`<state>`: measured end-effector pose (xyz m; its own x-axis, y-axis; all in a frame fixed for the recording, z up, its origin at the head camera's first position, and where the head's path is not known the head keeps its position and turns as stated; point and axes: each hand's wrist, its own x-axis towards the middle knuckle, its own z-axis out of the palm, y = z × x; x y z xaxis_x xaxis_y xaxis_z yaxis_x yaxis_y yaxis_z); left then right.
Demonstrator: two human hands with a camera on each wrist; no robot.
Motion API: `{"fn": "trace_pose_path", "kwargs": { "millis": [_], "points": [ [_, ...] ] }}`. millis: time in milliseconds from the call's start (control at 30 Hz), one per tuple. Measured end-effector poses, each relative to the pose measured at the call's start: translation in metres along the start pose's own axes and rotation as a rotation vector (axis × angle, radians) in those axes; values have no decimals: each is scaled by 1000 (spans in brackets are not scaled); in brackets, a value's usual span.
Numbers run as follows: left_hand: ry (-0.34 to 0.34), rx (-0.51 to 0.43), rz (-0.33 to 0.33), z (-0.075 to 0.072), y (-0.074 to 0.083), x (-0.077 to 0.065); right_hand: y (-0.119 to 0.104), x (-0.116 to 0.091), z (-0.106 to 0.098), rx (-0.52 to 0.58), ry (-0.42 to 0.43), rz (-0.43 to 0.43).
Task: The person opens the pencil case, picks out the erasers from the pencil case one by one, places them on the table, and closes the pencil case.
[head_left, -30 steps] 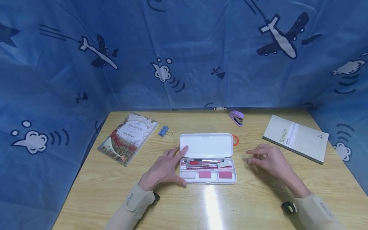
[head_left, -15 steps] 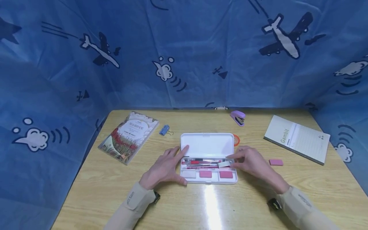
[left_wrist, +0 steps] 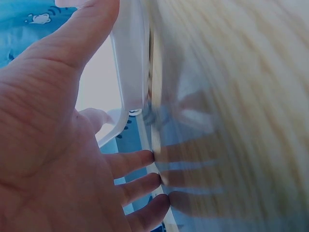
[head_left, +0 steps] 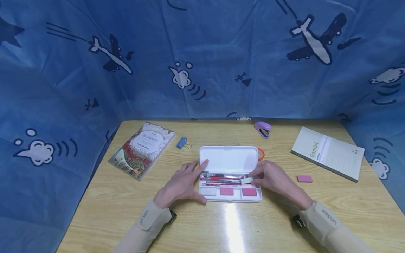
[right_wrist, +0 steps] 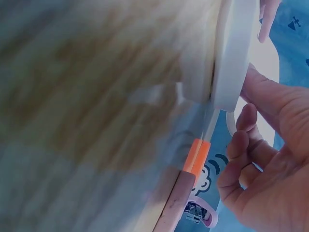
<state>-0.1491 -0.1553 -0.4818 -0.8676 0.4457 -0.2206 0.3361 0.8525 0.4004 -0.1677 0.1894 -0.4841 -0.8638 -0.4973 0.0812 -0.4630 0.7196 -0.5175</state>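
An open white pencil case lies in the middle of the table in the head view. Pens fill its rear compartment, with a white eraser on top at the right end. My right hand pinches that white eraser between thumb and forefinger. Two pink erasers sit in the front compartments, one in the middle and one at the right. My left hand is spread at the case's left end, forefinger against the lid and thumb at the front corner.
Another pink eraser lies on the table to the right. A notebook and a purple stapler are behind. An orange ring-shaped item peeks out beside the lid. A blue binder clip and a book lie left.
My right hand has moved left from the table to the white eraser in the case, uncovering the pink eraser on the table. My left hand has stayed in place.
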Motion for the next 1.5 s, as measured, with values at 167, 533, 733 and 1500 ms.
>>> {"fn": "trace_pose_path", "kwargs": {
  "millis": [167,533,733,1500],
  "points": [
    [1,15,-5,1,0,1,-4,2,-1,5,-20,48],
    [-10,27,-17,0,1,1,-1,-17,-26,49,78,100],
    [-6,12,-13,0,0,2,8,-41,-46,17,60,176],
    [-11,11,-19,1,1,2,37,-79,-41,-35,-41,257]
  ]
}}
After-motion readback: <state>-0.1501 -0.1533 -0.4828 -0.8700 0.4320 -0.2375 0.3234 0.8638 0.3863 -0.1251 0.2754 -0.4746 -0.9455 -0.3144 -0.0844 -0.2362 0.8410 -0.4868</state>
